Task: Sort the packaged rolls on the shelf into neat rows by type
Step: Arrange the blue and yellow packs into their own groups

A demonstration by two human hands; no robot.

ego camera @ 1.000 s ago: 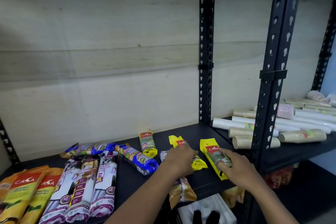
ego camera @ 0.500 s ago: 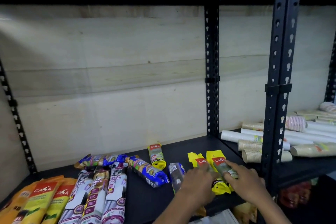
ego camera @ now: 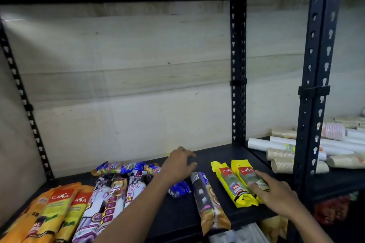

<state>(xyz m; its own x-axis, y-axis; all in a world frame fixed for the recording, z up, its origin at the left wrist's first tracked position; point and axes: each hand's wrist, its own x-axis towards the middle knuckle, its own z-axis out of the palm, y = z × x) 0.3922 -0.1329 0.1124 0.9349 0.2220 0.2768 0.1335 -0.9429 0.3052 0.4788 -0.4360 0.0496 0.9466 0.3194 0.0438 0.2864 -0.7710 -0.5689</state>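
Near the right edge of the black shelf, two yellow CASA rolls, side by side and touching: the left yellow roll bare, the right yellow roll under the right hand. Fingers there straight and slightly spread, laid flat on the wrapper, pinching nothing.

Over the middle of the shelf, toward its back edge, the left hand, palm down, fingers loosely bent and a little apart. A sliver of yellow at its far side; cannot tell whether anything is gripped beneath it.

Just under the left forearm, a short blue roll. Beside that, a dark-and-gold roll, lying front to back, its near end over the front edge.

Left of the forearm, a row of white drawstring-bag rolls. In the front left corner, orange CASA packs. Along the back edge, blue packs laid crosswise.

On the neighbouring shelf to the right, paper cup stacks lying on their sides.
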